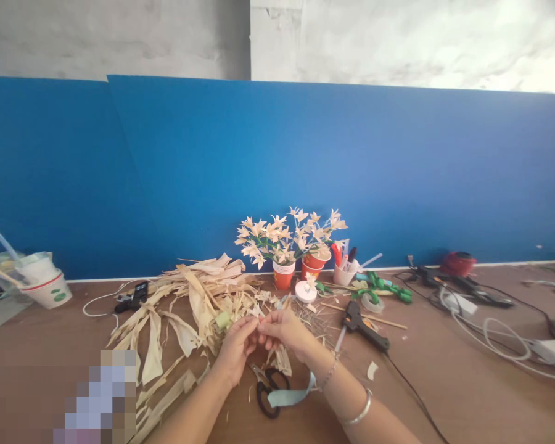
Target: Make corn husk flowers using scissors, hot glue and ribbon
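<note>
My left hand (237,346) and my right hand (284,330) meet above the middle of the table, fingertips pinched close together. A small pale piece (259,314) shows between the fingertips; its shape is too small to make out. Both hands are closed around this spot. Pale dried husks (198,302) lie heaped behind and left of my left hand. Black-handled scissors (271,394) rest below the hands, with a light blue strip (291,396) across them. Right of my right hand lies a black glue gun (365,330).
Red paper cups (283,279) hold pale flowers (268,237) near the blue partition (305,148). A white cup (345,272) holds pens. Green pieces (383,287), tape (372,302), cables (494,339) and a red object (457,263) lie rightward. A paper bowl (49,290) stands at left.
</note>
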Available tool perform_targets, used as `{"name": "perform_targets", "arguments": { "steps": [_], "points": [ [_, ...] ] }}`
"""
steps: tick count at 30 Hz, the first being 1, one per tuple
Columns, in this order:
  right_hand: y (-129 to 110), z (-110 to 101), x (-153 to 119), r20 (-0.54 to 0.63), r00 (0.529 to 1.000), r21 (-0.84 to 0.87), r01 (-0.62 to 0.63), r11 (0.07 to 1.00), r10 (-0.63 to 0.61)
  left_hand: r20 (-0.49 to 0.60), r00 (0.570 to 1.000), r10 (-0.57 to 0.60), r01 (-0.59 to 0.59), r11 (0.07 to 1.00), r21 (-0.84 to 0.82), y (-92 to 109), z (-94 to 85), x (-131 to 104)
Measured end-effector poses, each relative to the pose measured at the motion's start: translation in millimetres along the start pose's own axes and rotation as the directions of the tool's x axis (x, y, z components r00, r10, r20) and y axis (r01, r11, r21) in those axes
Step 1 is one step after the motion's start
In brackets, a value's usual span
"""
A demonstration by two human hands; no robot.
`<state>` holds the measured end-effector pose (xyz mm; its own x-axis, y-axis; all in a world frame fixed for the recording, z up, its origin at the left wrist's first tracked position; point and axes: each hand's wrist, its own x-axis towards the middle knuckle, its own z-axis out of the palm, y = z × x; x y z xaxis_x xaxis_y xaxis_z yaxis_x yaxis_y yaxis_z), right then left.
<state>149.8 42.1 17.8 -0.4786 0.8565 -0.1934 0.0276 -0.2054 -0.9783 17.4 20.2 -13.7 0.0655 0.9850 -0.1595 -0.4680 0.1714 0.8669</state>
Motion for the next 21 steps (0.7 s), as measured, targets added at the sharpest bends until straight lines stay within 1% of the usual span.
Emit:
{"name": "perform_targets", "arguments": {
  "steps": [3, 6, 10, 15, 19, 21],
  "points": [
    [1.2, -0.3, 0.8, -0.008, 0.999, 0.013, -0.031, 0.999, 0.031, 0.014, 1.000, 0.012, -0.012, 1.000, 0.023, 1.0, 1.4, -0.7],
    [3.0, -1.6, 1.8, -0.015, 0.999, 0.015, -0.042, 0.999, 0.042, 0.006, 1.000, 0.007, -0.007, 1.000, 0.024, 1.5, 2.6, -1.3],
    [2.5, -2.7, 0.6, 0.013, 1.000, 0.022, -0.025, 0.999, 0.025, 0.014, 1.000, 0.007, -0.008, 1.000, 0.013, 0.3, 2.6, -0.9],
    [-1.1, -2.7, -2.2, 0.034, 0.999, -0.021, -0.018, 1.000, 0.018, -0.002, 0.999, 0.039, -0.039, 0.999, 0.020, -3.2, -0.1, 1.5],
    [-1.0, -2.9, -2.1, 0.020, 1.000, -0.038, 0.000, 0.999, 0.001, -0.020, 0.998, 0.065, -0.065, 0.998, 0.024, -3.9, -1.5, 2.0],
    [-0.7, -2.8, -1.9, 0.008, 1.000, -0.046, -0.001, 0.999, 0.001, -0.007, 0.997, 0.073, -0.073, 0.997, 0.036, -3.2, -1.1, 1.4]
  ]
}}
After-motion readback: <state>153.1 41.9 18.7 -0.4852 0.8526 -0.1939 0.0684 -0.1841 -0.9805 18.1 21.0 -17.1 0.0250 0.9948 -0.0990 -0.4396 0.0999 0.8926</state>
